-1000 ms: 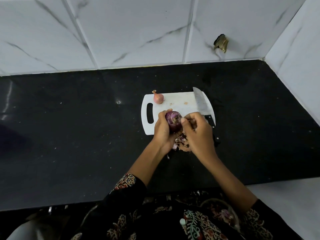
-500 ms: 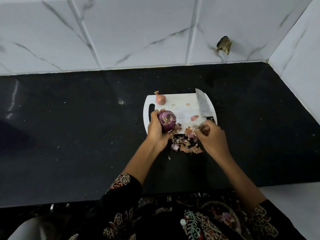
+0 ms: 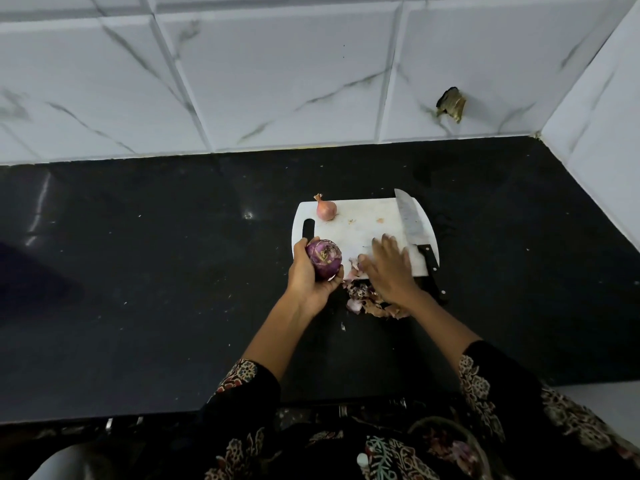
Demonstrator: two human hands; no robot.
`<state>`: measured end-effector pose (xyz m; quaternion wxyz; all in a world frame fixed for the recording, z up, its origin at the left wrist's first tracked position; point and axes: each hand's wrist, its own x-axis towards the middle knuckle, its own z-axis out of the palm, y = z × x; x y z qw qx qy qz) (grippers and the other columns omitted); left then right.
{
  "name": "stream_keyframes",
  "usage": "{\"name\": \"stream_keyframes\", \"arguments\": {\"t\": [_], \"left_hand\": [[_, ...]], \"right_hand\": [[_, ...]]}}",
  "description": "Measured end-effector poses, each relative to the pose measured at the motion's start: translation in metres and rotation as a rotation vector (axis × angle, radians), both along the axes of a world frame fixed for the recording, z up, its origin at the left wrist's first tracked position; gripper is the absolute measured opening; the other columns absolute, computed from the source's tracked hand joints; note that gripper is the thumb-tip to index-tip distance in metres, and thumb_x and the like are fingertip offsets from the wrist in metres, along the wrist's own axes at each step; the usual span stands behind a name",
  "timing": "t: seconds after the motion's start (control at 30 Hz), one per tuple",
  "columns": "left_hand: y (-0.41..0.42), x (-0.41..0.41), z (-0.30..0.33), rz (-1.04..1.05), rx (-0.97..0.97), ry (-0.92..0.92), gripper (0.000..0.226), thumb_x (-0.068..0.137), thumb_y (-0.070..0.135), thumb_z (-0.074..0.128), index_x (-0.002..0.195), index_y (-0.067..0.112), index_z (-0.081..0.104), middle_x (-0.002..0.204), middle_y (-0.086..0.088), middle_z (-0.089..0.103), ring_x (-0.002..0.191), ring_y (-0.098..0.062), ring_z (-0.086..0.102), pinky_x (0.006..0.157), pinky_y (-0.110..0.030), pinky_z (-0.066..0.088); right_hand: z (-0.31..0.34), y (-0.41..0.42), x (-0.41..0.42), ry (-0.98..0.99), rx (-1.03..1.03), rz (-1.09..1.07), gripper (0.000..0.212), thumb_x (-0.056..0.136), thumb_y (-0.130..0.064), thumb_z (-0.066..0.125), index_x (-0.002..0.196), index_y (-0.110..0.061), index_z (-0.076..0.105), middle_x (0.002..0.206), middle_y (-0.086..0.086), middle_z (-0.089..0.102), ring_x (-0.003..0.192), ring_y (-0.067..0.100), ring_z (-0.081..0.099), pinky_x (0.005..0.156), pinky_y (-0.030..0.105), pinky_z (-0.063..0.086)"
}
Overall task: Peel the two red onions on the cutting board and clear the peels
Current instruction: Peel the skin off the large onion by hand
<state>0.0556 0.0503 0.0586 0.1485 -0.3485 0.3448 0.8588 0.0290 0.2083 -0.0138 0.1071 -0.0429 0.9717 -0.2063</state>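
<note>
Sweeping flat-handed with your right hand [image 3: 389, 268] that close to the knife [image 3: 414, 230] is asking for a nick, while your left hand [image 3: 310, 275] is gripping the peeled onion [image 3: 323, 258] over the cutting board [image 3: 360, 233]'s near-left corner, peels [image 3: 367, 299] spilling onto the counter [image 3: 138, 271], small onion [image 3: 326, 209] waiting at the far edge.

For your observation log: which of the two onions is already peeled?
The purple onion in the left hand; the small onion on the board keeps its papery skin.
</note>
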Motion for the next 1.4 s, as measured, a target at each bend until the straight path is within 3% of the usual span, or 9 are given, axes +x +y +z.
{"name": "stream_keyframes", "arguments": {"t": [0.13, 0.23, 0.3, 0.4, 0.6, 0.9, 1.03, 1.2, 1.4], "left_hand": [[-0.003, -0.004, -0.005, 0.009, -0.004, 0.003, 0.032, 0.094, 0.041, 0.048, 0.109, 0.014, 0.057, 0.105, -0.009, 0.061, 0.082, -0.019, 0.058, 0.054, -0.03, 0.05], [-0.004, -0.007, -0.007, 0.019, -0.009, 0.002, 0.035, 0.093, 0.041, 0.049, 0.112, 0.012, 0.056, 0.109, -0.01, 0.06, 0.084, -0.019, 0.058, 0.057, -0.032, 0.05], [-0.005, -0.009, -0.008, 0.022, -0.012, -0.001, 0.035, 0.093, 0.041, 0.05, 0.112, 0.012, 0.056, 0.109, -0.01, 0.06, 0.086, -0.02, 0.058, 0.059, -0.032, 0.05], [-0.003, -0.009, -0.009, 0.02, 0.001, -0.015, 0.035, 0.093, 0.041, 0.05, 0.112, 0.012, 0.056, 0.108, -0.009, 0.061, 0.085, -0.019, 0.058, 0.059, -0.032, 0.05], [-0.007, -0.019, -0.004, 0.045, 0.026, -0.025, 0.044, 0.092, 0.044, 0.052, 0.122, 0.012, 0.057, 0.112, -0.011, 0.061, 0.085, -0.02, 0.059, 0.053, -0.028, 0.053], [-0.01, -0.02, -0.002, -0.037, 0.059, -0.02, 0.047, 0.097, 0.05, 0.04, 0.106, 0.01, 0.061, 0.098, -0.014, 0.067, 0.085, -0.023, 0.065, 0.063, -0.034, 0.05], [-0.011, -0.024, -0.004, -0.055, 0.085, -0.032, 0.041, 0.096, 0.048, 0.043, 0.09, 0.012, 0.063, 0.09, -0.013, 0.066, 0.084, -0.024, 0.063, 0.07, -0.034, 0.05], [-0.007, -0.033, -0.004, -0.112, 0.077, 0.007, 0.025, 0.094, 0.038, 0.05, 0.087, 0.017, 0.062, 0.076, -0.008, 0.07, 0.08, -0.023, 0.063, 0.071, -0.034, 0.049], [-0.003, -0.044, -0.001, -0.173, 0.038, 0.069, 0.023, 0.092, 0.033, 0.054, 0.08, 0.016, 0.064, 0.072, -0.004, 0.07, 0.078, -0.022, 0.063, 0.071, -0.033, 0.048]], "right_hand": [[-0.005, -0.009, 0.035, 0.07, 0.024, 0.32, 0.072, 0.094, -0.057, 0.006, 0.149, -0.011, 0.008, 0.158, 0.006, 0.0, 0.143, 0.012, -0.011, 0.116, 0.032, -0.011], [0.001, -0.002, 0.061, 0.147, -0.144, 0.362, 0.071, 0.093, -0.057, 0.012, 0.138, -0.012, 0.044, 0.147, 0.005, 0.04, 0.139, 0.012, 0.028, 0.115, 0.027, 0.017], [0.008, 0.003, 0.067, 0.32, -0.278, 0.255, 0.048, 0.096, -0.041, 0.032, 0.106, -0.01, 0.067, 0.109, 0.006, 0.068, 0.105, 0.018, 0.061, 0.091, 0.032, 0.049], [0.023, 0.007, 0.046, 0.488, -0.376, 0.044, 0.025, 0.091, -0.022, 0.051, 0.076, -0.007, 0.062, 0.073, 0.002, 0.059, 0.066, 0.013, 0.053, 0.065, 0.023, 0.045], [0.026, 0.003, -0.056, 0.298, -0.259, -0.05, 0.03, 0.091, -0.01, 0.052, 0.118, -0.001, 0.059, 0.121, 0.014, 0.055, 0.105, 0.026, 0.056, 0.089, 0.029, 0.041], [-0.003, 0.002, -0.037, 0.007, 0.145, 0.246, 0.063, 0.099, -0.047, 0.018, 0.15, -0.011, 0.008, 0.158, 0.008, -0.004, 0.145, 0.018, -0.009, 0.118, 0.038, -0.004], [-0.001, 0.004, 0.026, 0.179, 0.073, 0.438, 0.07, 0.095, -0.054, 0.005, 0.141, -0.012, 0.038, 0.151, 0.004, 0.027, 0.142, 0.015, 0.023, 0.117, 0.031, 0.014], [0.017, 0.005, 0.024, 0.513, -0.225, 0.232, 0.029, 0.092, -0.025, 0.047, 0.079, -0.009, 0.067, 0.072, 0.001, 0.064, 0.067, 0.017, 0.059, 0.062, 0.032, 0.045], [0.027, -0.007, -0.067, 0.322, -0.098, 0.006, 0.035, 0.093, -0.007, 0.045, 0.127, -0.004, 0.052, 0.13, 0.015, 0.05, 0.121, 0.03, 0.047, 0.097, 0.042, 0.041]]}}
